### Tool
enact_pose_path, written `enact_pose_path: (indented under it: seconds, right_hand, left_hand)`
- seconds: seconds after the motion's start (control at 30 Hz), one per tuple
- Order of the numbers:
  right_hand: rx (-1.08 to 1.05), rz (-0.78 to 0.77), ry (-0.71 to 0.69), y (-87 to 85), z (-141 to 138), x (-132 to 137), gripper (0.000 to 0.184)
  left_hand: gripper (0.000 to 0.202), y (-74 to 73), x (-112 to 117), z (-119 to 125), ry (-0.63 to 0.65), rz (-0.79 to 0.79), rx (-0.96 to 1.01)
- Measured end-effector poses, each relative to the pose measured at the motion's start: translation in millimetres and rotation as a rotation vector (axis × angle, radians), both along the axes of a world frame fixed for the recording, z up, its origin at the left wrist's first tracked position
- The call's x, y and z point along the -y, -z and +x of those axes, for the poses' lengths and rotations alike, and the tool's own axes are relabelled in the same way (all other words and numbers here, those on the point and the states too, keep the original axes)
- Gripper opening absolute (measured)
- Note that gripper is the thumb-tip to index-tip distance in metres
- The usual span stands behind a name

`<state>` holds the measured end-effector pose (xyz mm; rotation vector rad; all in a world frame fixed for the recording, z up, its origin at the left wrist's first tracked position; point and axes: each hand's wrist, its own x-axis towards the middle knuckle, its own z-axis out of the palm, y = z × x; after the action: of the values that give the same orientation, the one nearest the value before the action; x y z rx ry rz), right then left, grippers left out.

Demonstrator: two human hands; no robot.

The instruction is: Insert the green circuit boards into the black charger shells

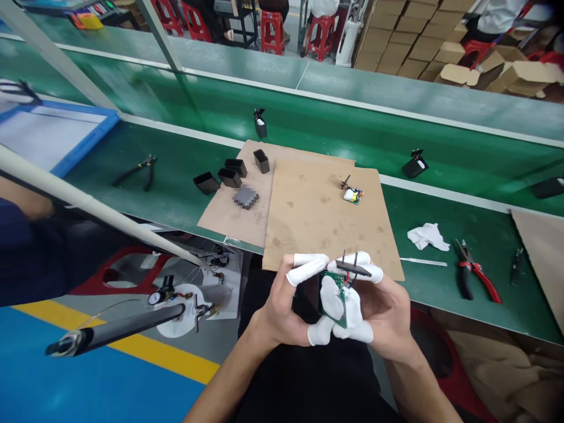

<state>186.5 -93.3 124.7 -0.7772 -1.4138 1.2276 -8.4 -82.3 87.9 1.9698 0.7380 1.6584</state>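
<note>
Close to my lap, my left hand (284,299) is closed round a black plastic case (309,295), its fingertips covered in white finger cots. My right hand (388,308), with the same white cots, grips a green circuit board (333,274) coated with white filler. A black plate with metal prongs (352,268) stands above the board, joined by short wires. Board and case are side by side, touching or nearly so; fingers hide how far one sits in the other. On the cardboard sheet (304,217) beyond lies another board with a yellow-and-white component (352,195).
Several open black cases (230,177) stand left on the cardboard. Black-handled pliers (137,171) lie farther left, red-and-black pliers (473,273) at right near a crumpled white cloth (427,236). A slanting pale pole (110,211) crosses at left. Filled cases (415,164) line the back ledge.
</note>
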Motion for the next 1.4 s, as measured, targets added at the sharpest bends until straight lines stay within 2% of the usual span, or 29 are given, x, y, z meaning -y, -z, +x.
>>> enact_pose_path:
  seconds: [0.43,0.67,0.77,0.87,1.07,1.4]
  right_hand:
    - [0.038,-0.011,0.012,1.9,-0.9,2.0,0.068]
    - [0.020,-0.016,-0.013,1.2,-1.3,0.8,0.058]
    - [0.012,-0.011,-0.010,0.1,-2.5,0.3,0.060]
    - [0.018,0.006,-0.006,0.5,-3.2,0.3,0.064]
    - [0.085,0.007,0.018,3.9,-2.8,0.7,0.057]
    - [0.059,-0.009,0.074,-1.2,0.7,5.3,0.070]
  left_hand:
    - [0.096,2.6,-0.8,-0.6,-0.004,-0.021,0.014]
    - [0.103,3.6,-0.3,-0.3,0.018,-0.035,0.017]
    - [0.104,4.6,-0.1,0.6,0.025,-0.047,0.040]
    - [0.098,5.3,-0.2,1.6,0.016,-0.039,0.052]
    - [0.094,4.6,-0.1,1.0,0.016,-0.039,0.053]
    - [0.091,-0.3,-1.7,-0.1,-0.013,-0.026,0.024]
